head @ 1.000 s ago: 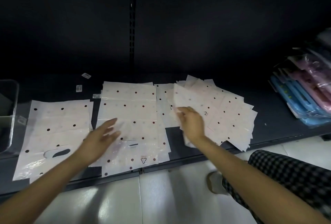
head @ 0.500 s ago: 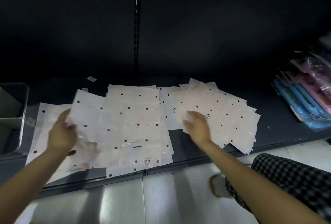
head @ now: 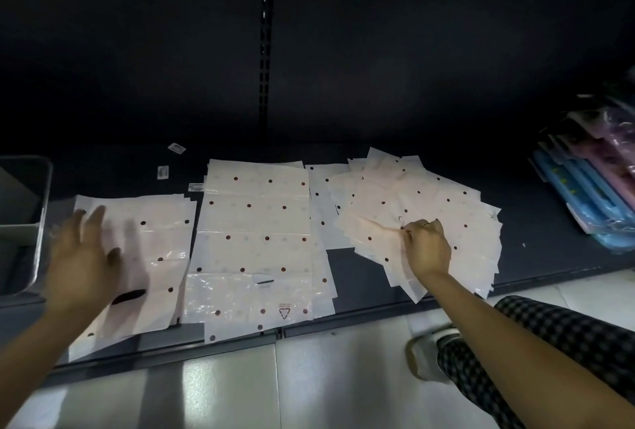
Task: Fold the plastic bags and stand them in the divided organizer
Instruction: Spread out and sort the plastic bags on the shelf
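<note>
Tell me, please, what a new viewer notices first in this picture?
First, the white dotted plastic bags spread flat across the dark shelf. The left hand lies open over the left bag, and the right hand pinches a bag in the fanned pile at right.

Both forearms were left bare, with no sleeve seen on either as far as the frame's lower edge. A thin dark ring was worn on one finger of the right hand point(head: 427, 248); the left hand point(head: 80, 265) was blurred. A trouser leg point(head: 549, 353) in a small black-and-white check was seen at lower right, and a light-coloured shoe point(head: 424, 358) below it.
</note>
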